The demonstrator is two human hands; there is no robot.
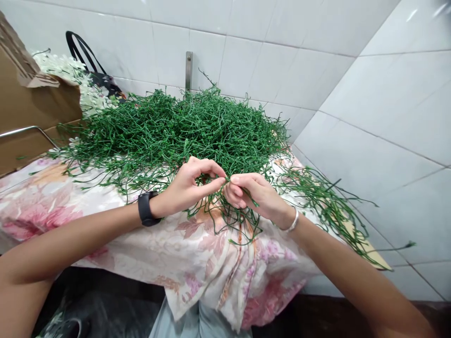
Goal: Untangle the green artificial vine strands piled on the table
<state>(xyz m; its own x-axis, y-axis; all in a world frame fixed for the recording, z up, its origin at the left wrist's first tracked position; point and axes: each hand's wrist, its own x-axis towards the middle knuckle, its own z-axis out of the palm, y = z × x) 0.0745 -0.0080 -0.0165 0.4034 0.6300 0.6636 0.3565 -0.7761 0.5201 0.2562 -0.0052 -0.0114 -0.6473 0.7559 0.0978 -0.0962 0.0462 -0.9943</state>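
A big heap of thin green artificial stems (190, 126) covers the back of the cloth-covered table. In front of it, my left hand (193, 182) pinches thumb and forefinger together at the tip of a green stem. My right hand (259, 192) meets it fingertip to fingertip, its fingers curled round the same green stem (254, 203), whose end pokes out below the palm. The exact point where both pinches meet is too small to make out. Loose stems (243, 220) lie under both hands on the floral cloth (148, 249).
More stems (327, 206) spread over the right edge on a yellowish board (375, 253). An open cardboard box (35, 108) stands left, beside white artificial flowers (91, 94) and a black-handled bag (102, 80). Tiled walls (282, 61) close off the back and right.
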